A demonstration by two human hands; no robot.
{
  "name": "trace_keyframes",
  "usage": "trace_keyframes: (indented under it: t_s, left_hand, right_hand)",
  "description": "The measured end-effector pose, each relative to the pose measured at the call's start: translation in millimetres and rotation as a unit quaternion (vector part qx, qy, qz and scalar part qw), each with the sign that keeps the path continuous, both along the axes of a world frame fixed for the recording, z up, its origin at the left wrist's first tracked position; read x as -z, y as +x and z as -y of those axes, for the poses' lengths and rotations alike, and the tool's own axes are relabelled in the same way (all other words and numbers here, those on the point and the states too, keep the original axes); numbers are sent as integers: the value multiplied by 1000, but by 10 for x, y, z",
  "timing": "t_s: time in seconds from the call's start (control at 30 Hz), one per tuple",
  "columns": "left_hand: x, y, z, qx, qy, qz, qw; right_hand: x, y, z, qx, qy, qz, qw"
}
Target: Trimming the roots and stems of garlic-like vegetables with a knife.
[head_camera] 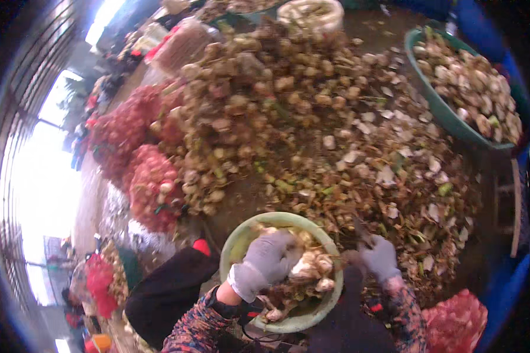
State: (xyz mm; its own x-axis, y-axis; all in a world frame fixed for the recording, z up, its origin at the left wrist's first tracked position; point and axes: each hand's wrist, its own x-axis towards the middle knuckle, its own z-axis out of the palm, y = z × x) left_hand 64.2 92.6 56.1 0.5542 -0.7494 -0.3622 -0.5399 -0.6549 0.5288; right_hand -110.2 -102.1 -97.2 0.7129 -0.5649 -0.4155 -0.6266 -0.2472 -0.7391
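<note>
My left hand, in a pale work glove, is inside a light green plastic basin between my knees. Its fingers curl down among garlic bulbs with stalks; the fingertips are hidden, so a grip on one cannot be made out. To the right of the basin, my right hand, also gloved, is closed around a dark tool. Blur hides the tool's exact kind; its dark end points up and away from me.
A large heap of untrimmed garlic lies ahead, with cut stalks and skins to its right. A green tub of garlic stands far right. Red mesh sacks sit at left, another red sack at lower right.
</note>
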Motion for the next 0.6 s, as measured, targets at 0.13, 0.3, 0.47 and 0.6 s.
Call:
trace_keyframes:
  t_s: [0.13,0.3,0.47,0.6]
  left_hand:
    - [-62,331,-332,82,162,-150,972]
    - [746,1342,-955,-199,158,127,959]
    - [1559,2245,-1453,-174,317,202,910]
    - [1938,2532,-1597,-75,338,257,902]
  right_hand:
    - [404,-296,78,-3,-25,-39,999]
    - [527,-293,-123,-6,15,-46,999]
    - [396,-257,-208,-45,26,-96,994]
    - [458,-286,-177,-66,-23,-92,993]
